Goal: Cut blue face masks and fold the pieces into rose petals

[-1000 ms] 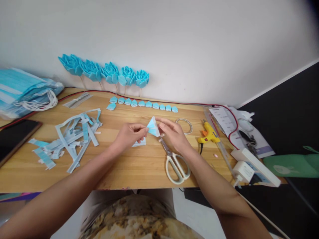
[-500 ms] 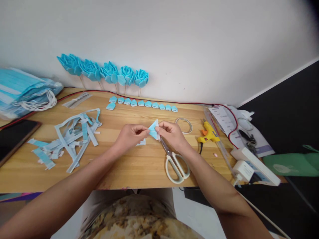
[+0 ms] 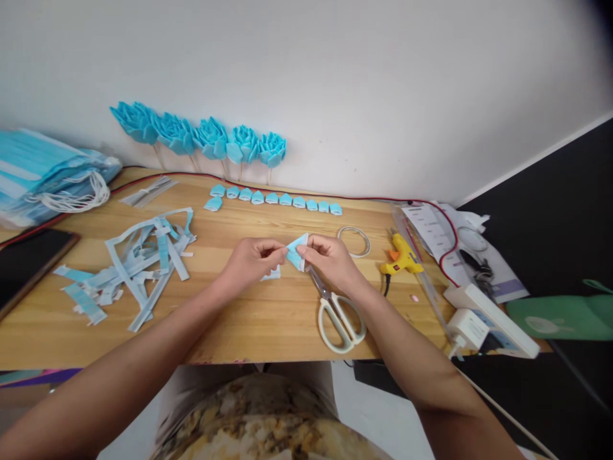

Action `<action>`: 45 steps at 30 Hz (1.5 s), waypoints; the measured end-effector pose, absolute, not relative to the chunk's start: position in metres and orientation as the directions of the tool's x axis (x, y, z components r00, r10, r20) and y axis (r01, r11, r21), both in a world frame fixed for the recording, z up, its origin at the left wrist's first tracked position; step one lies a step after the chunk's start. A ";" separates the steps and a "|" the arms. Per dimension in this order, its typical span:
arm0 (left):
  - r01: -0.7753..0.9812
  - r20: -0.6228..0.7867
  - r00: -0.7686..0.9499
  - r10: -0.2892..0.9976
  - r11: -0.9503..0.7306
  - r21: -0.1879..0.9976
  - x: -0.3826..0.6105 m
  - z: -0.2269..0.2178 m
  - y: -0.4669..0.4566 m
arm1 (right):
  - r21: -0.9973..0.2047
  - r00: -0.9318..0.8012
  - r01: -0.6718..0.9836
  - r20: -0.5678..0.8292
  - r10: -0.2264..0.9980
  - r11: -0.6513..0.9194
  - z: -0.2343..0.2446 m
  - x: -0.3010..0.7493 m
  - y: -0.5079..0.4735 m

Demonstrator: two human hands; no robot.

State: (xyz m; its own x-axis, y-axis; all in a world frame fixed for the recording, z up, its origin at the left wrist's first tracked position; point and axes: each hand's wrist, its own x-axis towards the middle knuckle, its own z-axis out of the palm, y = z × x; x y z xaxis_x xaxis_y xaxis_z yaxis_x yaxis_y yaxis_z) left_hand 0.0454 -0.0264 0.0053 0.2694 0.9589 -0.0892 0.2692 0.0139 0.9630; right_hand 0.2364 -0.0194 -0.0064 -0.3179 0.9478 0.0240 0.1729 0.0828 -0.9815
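Note:
My left hand [image 3: 251, 260] and my right hand [image 3: 329, 260] meet over the middle of the wooden desk [image 3: 249, 319]. Both pinch a small light-blue folded piece [image 3: 295, 250] between fingertips, held just above the desk. A small white-blue scrap [image 3: 272, 275] lies under my left hand. White-handled scissors [image 3: 336, 313] lie just below my right hand. A row of several small blue folded petals [image 3: 275, 199] sits behind the hands.
Several blue fabric roses [image 3: 201, 137] on sticks lean on the wall. Cut mask strips [image 3: 138, 262] and a stack of face masks [image 3: 48, 176] lie left, beside a dark phone [image 3: 26, 265]. A tape ring [image 3: 355, 241], yellow glue gun [image 3: 401, 255], papers and a power strip [image 3: 491, 316] lie right.
The blue piece was an open triangle held up between my hands; my fingers have folded it smaller and drawn closer together around it.

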 end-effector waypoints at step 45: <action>0.111 -0.107 0.290 0.951 0.078 0.991 0.046 0.002 -0.023 | -0.962 -0.346 0.251 0.015 0.938 0.108 -0.004 0.236 -0.021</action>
State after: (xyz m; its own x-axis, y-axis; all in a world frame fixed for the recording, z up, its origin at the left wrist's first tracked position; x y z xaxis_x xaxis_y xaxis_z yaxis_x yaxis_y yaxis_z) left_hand 0.0463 -0.0231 0.0020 0.2899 0.9510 -0.1073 0.1110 0.0780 0.9908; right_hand 0.2358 -0.0209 -0.0039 -0.3455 0.9383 0.0148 0.2511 0.1077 -0.9619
